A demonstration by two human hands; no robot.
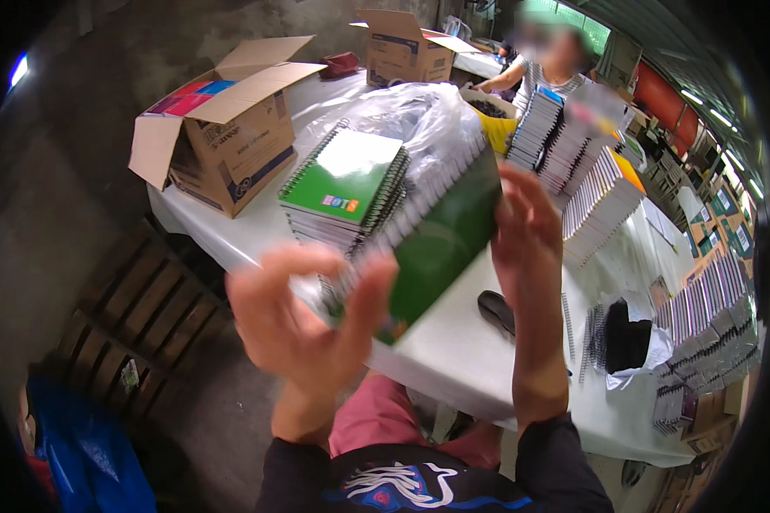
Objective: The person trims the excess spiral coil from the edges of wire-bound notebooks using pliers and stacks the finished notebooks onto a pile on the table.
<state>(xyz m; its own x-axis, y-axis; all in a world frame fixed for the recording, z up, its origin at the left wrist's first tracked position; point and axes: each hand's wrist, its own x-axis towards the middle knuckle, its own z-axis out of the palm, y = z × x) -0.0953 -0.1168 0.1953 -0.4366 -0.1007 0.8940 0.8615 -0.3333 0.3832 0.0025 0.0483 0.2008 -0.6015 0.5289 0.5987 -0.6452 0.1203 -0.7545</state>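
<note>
A green spiral-bound notebook (445, 248) is held up at a tilt over the near edge of the table, its wire coil on the upper left side. My right hand (526, 218) grips its right edge, fingers behind and thumb side toward me. My left hand (304, 321), blurred by motion, is in front of the notebook's lower left corner, thumb and fingers apart; whether it touches the cover is unclear. Just behind stands a stack of green spiral notebooks (346, 175), partly covered by the left hand and the held notebook.
An open cardboard box (235, 150) with colourful books stands left on the white-covered table (462, 359); another box (406, 56) is farther back. Clear plastic (432, 111) lies behind the stack. Notebook stacks (603, 205), a dark pouch-like object (496, 312) and loose coils (590, 342) are rightward. A person (556, 73) is across.
</note>
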